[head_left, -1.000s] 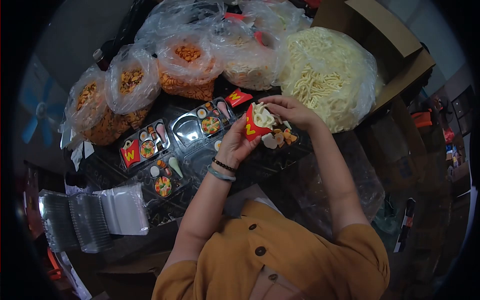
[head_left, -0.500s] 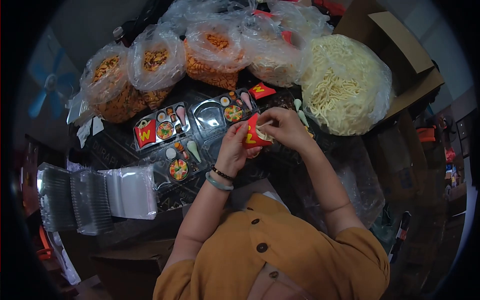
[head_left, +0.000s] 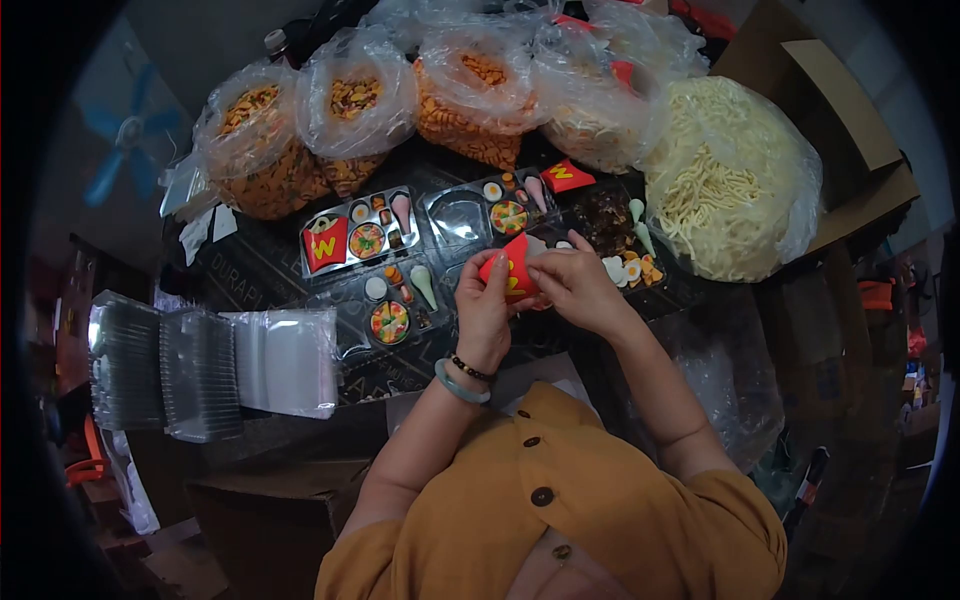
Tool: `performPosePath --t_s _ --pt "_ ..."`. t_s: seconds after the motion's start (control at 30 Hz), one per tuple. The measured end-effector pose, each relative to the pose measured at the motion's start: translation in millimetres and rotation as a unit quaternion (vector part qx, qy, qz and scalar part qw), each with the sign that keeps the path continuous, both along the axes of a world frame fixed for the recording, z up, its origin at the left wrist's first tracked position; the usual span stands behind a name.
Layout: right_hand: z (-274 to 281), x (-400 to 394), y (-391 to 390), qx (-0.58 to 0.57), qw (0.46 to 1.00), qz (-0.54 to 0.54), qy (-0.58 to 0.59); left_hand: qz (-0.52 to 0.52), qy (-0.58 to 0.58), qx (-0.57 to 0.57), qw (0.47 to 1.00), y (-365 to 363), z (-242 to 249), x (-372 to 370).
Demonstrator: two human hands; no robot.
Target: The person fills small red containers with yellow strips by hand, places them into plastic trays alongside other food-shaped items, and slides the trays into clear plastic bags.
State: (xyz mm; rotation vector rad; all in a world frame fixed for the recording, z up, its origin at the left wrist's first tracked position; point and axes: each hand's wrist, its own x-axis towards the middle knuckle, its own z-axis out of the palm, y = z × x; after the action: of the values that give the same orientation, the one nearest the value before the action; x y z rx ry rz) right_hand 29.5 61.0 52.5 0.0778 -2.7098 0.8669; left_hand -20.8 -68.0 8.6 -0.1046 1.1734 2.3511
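My left hand (head_left: 484, 308) grips a small red toy fries packet (head_left: 514, 266) with a yellow W, thumb on its front. Closed fingers of my right hand (head_left: 580, 288) pinch the packet's right edge; a pale grey flap shows at its top. What is inside the packet is hidden. Just beyond my hands lies a clear tray (head_left: 452, 222) with toy foods. To the left is another tray (head_left: 338, 274) holding a red fries packet (head_left: 326, 246), a toy pizza (head_left: 366, 240) and small pieces. Nearer me, a third set includes a toy pizza (head_left: 390, 322) and a green ice-cream cone (head_left: 423, 287).
Open bags of orange pieces (head_left: 470, 125) and a large bag of pale sticks (head_left: 730, 190) line the back. Stacked clear trays (head_left: 200, 370) stand left. Loose toy eggs (head_left: 632, 272) lie right, a red packet (head_left: 567, 176) behind. A cardboard box (head_left: 850, 120) is back right.
My right fingers have moved from the packet's opening to its right edge. The packet is turned, and the pale sticks seen in its opening no longer show. The view has shifted slightly.
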Motion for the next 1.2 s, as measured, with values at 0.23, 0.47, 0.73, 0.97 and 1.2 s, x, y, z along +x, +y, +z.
performPosePath --t_s 0.23,0.47,0.73,0.97,1.2 --pt "-2.4 -41.7 -30.6 -0.064 0.997 -0.006 0.045 0.101 0.02 0.072 0.992 -10.0 2.4 -15.8" --pt "-8.9 -134.6 7.4 -0.025 0.994 0.096 -0.047 0.053 0.227 -0.24 0.942 -28.4 -12.3 -78.4" --pt "-50.4 -172.3 17.4 0.043 0.972 0.164 -0.163 0.016 0.449 -0.627 0.637 -22.4 -23.0 -97.5" --pt "-67.2 -163.4 24.0 0.039 0.993 0.111 0.016 -0.041 0.512 -0.668 0.538 -13.0 -16.9 -103.1" --pt "-36.7 -112.3 108.7 0.264 0.918 -0.295 -0.014 -0.059 0.518 -0.675 0.522 -13.3 -8.4 -109.8"
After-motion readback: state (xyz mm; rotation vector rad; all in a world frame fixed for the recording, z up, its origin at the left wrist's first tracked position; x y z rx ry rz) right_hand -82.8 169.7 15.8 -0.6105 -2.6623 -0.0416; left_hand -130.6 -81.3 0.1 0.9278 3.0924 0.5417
